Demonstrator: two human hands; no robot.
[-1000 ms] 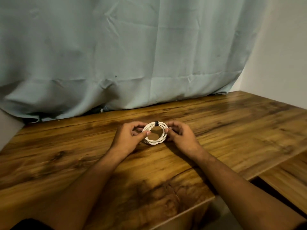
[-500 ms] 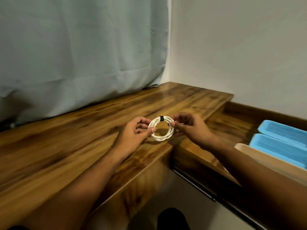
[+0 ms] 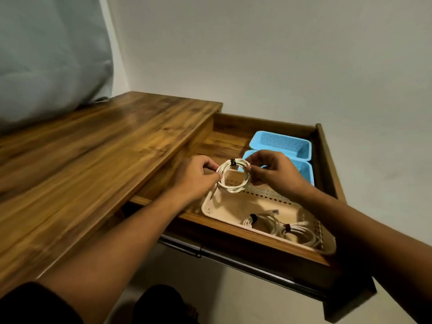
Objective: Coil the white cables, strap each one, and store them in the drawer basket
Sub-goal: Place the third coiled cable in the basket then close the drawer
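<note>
The drawer stands open to the right of the tabletop, below its surface. A long basket lies along the drawer's near side, with two smaller baskets behind it, one beyond the other. Two strapped coils lie in the long basket's right end. A third coil hangs over its left end, pinched between the left hand and the right hand. A curtain hangs behind the tabletop.

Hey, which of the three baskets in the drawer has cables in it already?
The cream basket closest to the person: two strapped white coils lie in it. The two blue baskets behind it show none.
</note>
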